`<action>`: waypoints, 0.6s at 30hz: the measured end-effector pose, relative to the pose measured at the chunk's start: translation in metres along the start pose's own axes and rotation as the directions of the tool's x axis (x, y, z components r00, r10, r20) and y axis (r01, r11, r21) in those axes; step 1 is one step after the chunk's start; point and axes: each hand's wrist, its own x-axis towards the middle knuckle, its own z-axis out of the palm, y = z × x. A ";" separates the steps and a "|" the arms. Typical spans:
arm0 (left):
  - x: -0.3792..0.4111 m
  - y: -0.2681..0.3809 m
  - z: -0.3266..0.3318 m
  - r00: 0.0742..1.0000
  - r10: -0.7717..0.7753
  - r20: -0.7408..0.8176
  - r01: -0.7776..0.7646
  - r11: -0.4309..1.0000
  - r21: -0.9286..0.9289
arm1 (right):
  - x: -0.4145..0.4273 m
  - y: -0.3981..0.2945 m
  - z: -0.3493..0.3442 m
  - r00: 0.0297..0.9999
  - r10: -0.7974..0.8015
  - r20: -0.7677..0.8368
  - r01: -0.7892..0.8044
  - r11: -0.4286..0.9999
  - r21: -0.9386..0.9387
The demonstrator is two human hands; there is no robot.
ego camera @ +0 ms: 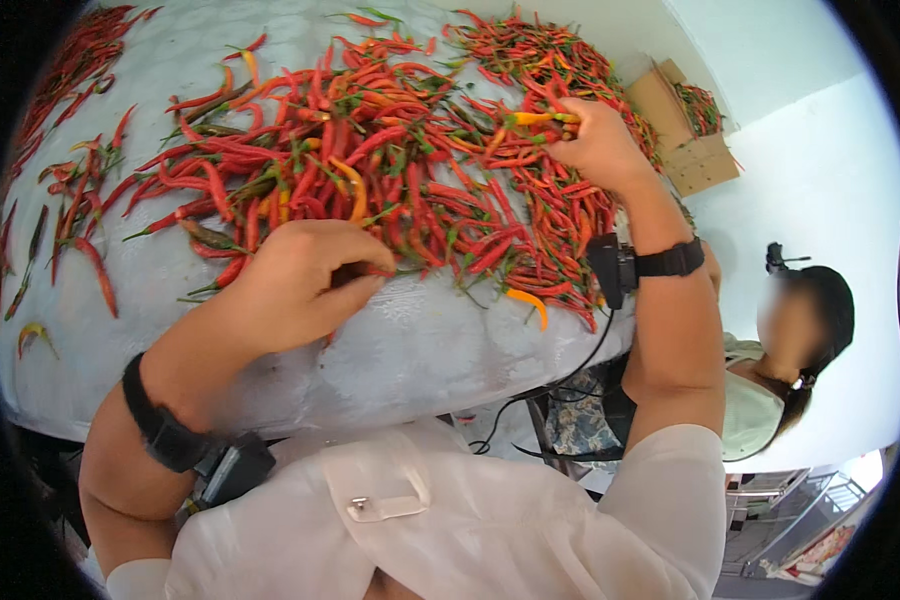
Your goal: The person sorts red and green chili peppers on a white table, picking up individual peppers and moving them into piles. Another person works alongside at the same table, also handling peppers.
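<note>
A large heap of red chili peppers [330,142], mixed with some orange, green and dark ones, covers the middle of the table. My left hand [307,281] is at the near edge of this heap, fingers curled and thumb close to the index finger. A green stem shows just past its fingertips; whether they grip a pepper is hidden. My right hand [596,142] is closed around several chili peppers above the right side of the heap. A yellow-orange chili pepper [532,118] sticks out of it to the left, its stem end between the fingers.
The table [420,330] has a pale patterned cover. More chilies [82,67] lie at the far left, and another pile [540,52] at the back right. A cardboard box [690,154] holds chilies. A person [754,405] sits at right. A black cable [570,367] hangs from my right wrist device.
</note>
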 end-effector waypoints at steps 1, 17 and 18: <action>0.001 -0.001 0.004 1.000 0.029 -0.002 -0.029 1.000 0.003 | 0.002 -0.001 -0.002 0.999 0.030 0.031 -0.033 0.997 0.072; 0.000 -0.006 0.004 0.999 0.045 0.003 -0.045 0.999 0.016 | 0.100 -0.274 -0.031 0.866 -0.500 0.014 0.408 0.721 0.560; 0.000 -0.007 0.005 0.998 0.058 -0.007 -0.058 0.998 0.009 | 0.102 -0.282 -0.035 0.861 -0.507 -0.049 0.459 0.729 0.507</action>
